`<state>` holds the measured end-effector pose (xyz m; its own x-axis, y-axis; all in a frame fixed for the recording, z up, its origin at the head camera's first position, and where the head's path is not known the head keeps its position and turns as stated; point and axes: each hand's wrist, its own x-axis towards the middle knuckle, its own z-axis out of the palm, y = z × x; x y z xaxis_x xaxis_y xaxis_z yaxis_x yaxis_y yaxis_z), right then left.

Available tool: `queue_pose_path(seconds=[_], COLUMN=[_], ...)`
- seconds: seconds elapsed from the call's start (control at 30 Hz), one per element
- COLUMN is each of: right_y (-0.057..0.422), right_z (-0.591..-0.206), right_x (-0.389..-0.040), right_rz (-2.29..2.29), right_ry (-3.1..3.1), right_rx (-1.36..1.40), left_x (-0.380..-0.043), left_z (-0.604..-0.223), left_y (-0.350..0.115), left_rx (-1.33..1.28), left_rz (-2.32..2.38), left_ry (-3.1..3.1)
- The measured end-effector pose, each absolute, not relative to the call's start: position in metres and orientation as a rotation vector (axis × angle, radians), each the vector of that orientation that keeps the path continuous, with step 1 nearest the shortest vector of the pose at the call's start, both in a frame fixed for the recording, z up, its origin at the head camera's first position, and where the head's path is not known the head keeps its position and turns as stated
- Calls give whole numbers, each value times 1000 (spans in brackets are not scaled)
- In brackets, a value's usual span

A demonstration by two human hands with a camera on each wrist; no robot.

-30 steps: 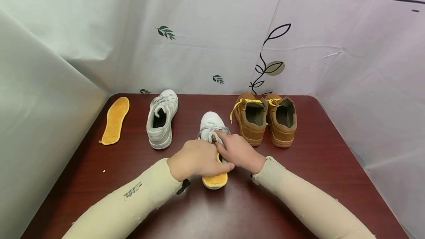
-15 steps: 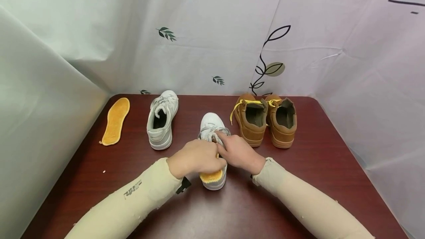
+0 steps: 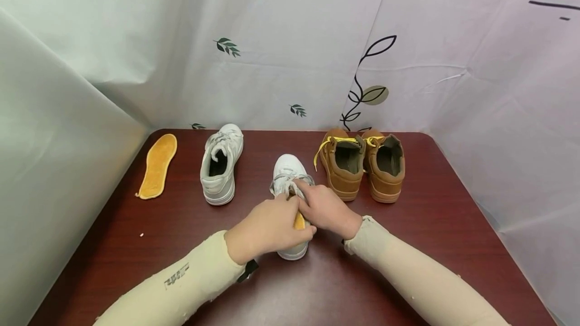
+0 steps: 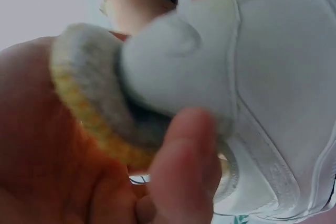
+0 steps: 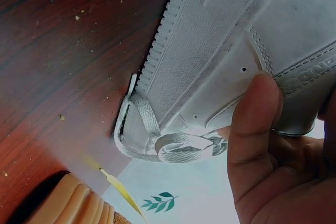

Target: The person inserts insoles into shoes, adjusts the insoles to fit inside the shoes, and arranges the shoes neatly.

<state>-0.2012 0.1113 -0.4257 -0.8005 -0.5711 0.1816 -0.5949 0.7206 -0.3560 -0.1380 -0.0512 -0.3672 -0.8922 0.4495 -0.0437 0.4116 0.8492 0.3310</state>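
A white sneaker (image 3: 288, 166) with grey-white laces stands at the middle of the table, toe away from me. My left hand (image 3: 268, 226) is over its opening and grips a fuzzy yellow insole (image 3: 299, 221). In the left wrist view the heel end of the insole (image 4: 86, 106), grey underneath, sticks out past the shoe's collar against my palm. My right hand (image 3: 328, 210) holds the sneaker's right side near the laces; the right wrist view shows its thumb (image 5: 257, 111) pressed on the outer side. The front of the insole is hidden inside the shoe.
Another white sneaker (image 3: 221, 165) stands to the left. A second yellow insole (image 3: 157, 166) lies near the table's left edge. Two brown shoes (image 3: 346, 170) with yellow laces stand at the back right. White printed sheeting (image 3: 272, 79) hangs behind the dark red table (image 3: 113, 245).
The insole's heel end moved forward over the sneaker's heel, then rose out of sight under my left hand, whose wrist shifted slightly toward me. My right hand stayed in place.
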Motion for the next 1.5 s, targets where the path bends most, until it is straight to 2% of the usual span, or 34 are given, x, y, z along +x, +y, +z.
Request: queue_pose_path(seconds=[0.17,0.67,1.0,1.27,1.5], right_y=[111,111,111,111,110], right_z=[-425,-426,-426,-428,-427], right_x=[-201,-201,-201,-201,-200], right_rz=[607,603,610,610,623], right_ry=[-2855,-2839,-2831,-2852,-2849], right_rx=[960,941,939,931,938], left_x=[-126,-118,-135,-149,-142], left_z=[-363,-362,-367,-389,-378], left_y=[-53,-61,-62,-60,-63], left_rx=[672,978,969,941,934], left_rz=[453,503,633,567,512], left_ry=[2916,3193,3128,3176,3045])
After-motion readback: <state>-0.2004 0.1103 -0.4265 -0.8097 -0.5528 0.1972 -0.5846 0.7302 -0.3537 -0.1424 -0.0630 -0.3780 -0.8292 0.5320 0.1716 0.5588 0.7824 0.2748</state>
